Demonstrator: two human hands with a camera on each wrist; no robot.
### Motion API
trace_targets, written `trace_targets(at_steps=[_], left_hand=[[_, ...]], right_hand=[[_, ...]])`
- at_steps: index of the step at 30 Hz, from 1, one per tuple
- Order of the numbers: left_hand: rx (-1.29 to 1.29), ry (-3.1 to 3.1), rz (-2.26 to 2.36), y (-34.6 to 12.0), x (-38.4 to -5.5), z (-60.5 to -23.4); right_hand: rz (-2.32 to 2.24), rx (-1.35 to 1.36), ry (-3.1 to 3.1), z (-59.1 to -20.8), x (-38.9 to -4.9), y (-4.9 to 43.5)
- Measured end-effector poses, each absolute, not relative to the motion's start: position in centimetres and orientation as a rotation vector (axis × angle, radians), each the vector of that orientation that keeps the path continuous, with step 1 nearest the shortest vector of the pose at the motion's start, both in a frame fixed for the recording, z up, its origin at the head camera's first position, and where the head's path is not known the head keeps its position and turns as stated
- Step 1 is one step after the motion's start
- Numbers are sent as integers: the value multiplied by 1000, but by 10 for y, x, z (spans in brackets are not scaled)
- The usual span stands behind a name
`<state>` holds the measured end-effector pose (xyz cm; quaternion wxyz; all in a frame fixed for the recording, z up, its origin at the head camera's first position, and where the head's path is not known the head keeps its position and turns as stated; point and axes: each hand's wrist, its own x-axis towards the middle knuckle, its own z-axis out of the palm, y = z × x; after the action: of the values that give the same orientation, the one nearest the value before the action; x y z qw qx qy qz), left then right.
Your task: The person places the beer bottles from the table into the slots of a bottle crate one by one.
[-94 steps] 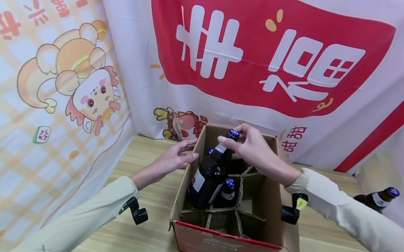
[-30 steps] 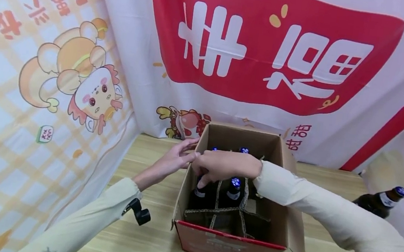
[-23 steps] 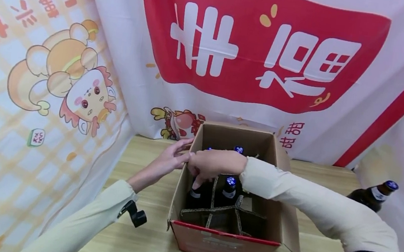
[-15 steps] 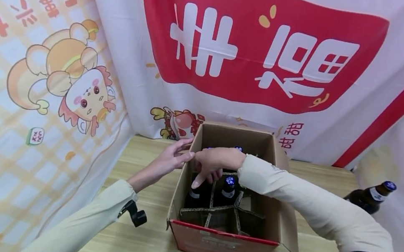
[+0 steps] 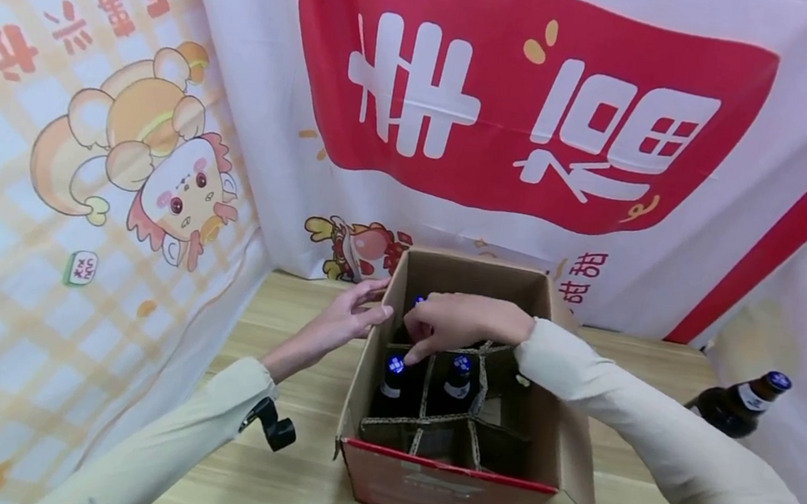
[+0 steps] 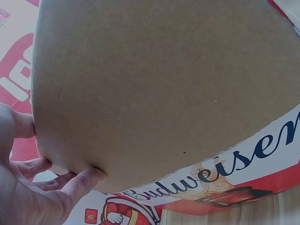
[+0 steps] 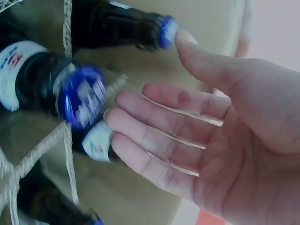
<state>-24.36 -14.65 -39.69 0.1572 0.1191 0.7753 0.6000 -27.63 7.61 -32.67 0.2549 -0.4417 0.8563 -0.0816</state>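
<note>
An open cardboard box (image 5: 445, 493) holds dark glass beer bottles with blue caps, standing between cardboard dividers. My right hand (image 5: 463, 322) reaches over the box, holding nothing. Its fingers are extended in the right wrist view, and the thumb tip lies right at the cap of the left bottle (image 5: 392, 385). Beside that one stands the middle bottle (image 5: 459, 381). A rear bottle's cap (image 5: 418, 300) peeks out behind my knuckles; the cells further back are partly hidden. My left hand (image 5: 342, 320) rests on the box's left wall, with fingertips against the brown flap (image 6: 154, 93).
Another beer bottle (image 5: 736, 402) stands to the right, beyond my right sleeve, which partly covers it. The right flap (image 5: 580, 459) hangs outward over the wooden table (image 5: 248, 468). Printed curtains (image 5: 534, 108) close off the back and sides.
The right hand lowered a bottle from above the box into the left cell, let go of it, and has shifted back and right, uncovering its cap. The left hand has stayed at the box wall.
</note>
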Motion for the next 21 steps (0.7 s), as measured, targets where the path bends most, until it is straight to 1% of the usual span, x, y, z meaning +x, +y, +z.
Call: trace_targets(at_steps=[4, 10, 14, 21], left_hand=[[324, 2221, 1721, -146, -242, -397], [341, 2218, 1713, -144, -242, -397], [330, 2223, 1718, -144, -241, -398], [328, 2219, 1742, -144, -241, -398]], right_hand=[[-339, -1253, 2436, -311, -277, 102], [-530, -1186, 2643, -298, -279, 142], [-648, -1126, 2720, -299, -281, 166], [-821, -1015, 2965, -313, -284, 210]])
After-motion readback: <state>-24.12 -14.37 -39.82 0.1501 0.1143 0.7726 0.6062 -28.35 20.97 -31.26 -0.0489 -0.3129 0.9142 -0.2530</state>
